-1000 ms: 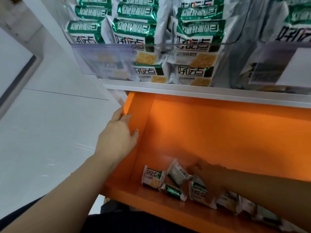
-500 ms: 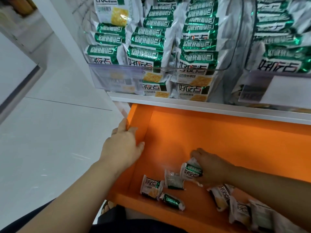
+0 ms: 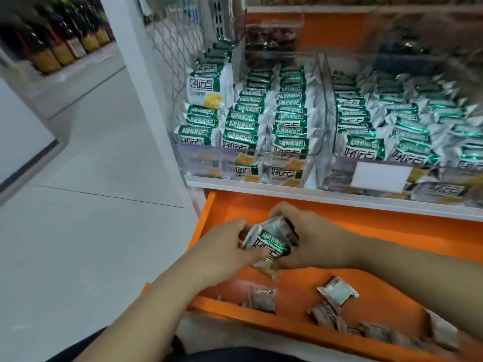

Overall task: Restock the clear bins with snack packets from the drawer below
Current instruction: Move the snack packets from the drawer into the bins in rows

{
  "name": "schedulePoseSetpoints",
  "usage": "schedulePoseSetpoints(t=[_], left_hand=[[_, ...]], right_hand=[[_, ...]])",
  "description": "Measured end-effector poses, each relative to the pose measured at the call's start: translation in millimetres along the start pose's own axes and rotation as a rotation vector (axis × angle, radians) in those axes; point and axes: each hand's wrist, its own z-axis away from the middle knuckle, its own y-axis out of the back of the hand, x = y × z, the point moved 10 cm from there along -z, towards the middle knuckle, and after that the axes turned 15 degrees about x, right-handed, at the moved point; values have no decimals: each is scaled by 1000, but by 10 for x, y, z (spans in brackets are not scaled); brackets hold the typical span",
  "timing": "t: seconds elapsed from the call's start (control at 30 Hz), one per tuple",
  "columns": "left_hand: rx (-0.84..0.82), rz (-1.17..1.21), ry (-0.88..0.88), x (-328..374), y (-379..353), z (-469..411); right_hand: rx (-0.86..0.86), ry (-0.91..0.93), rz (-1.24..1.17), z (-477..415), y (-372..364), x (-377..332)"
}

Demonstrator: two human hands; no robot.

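Note:
Both hands meet above the open orange drawer point(image 3: 274, 323). My left hand point(image 3: 224, 249) and my right hand point(image 3: 313, 241) grip a small bunch of green-and-silver snack packets point(image 3: 269, 244) between them. Several loose packets point(image 3: 337, 293) lie on the drawer floor below and to the right. Above the drawer, the left clear bin point(image 3: 209, 163) and the right clear bin point(image 3: 337, 173) stand on the white shelf, each packed with rows of the same packets.
A white shelf edge point(image 3: 313, 195) runs just above the drawer. A white upright post point(image 3: 136, 74) and wire mesh stand left of the bins. Pale floor tiles point(image 3: 91, 205) spread to the left, with bottles point(image 3: 60, 48) on a far shelf.
My left hand left the drawer's side wall and joined my right hand. My right hand lifted packets from the drawer floor. The view tilted up, showing more of the bins.

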Motion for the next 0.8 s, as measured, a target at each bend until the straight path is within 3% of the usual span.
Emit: schedulePoseSetpoints(t=[0.13,0.3,0.47,0.57,0.7,0.8], left_hand=[[108,213,-54,191,321,165],[179,355,-32,206,546,282],[276,433,24,159,780,383],[294,555,93,86,827,399],[208,811,236,56,711,454],[193,942,274,77,688,496]], right_hand=[[8,-37,-117,105,302,-378],[142,-59,-171,128,612,-666],[423,26,-168,171,951,-925],[621,200,-100,356,1042,-1158],[636,524,250,543,750,-1375],[621,561,288,551,668,-1328]])
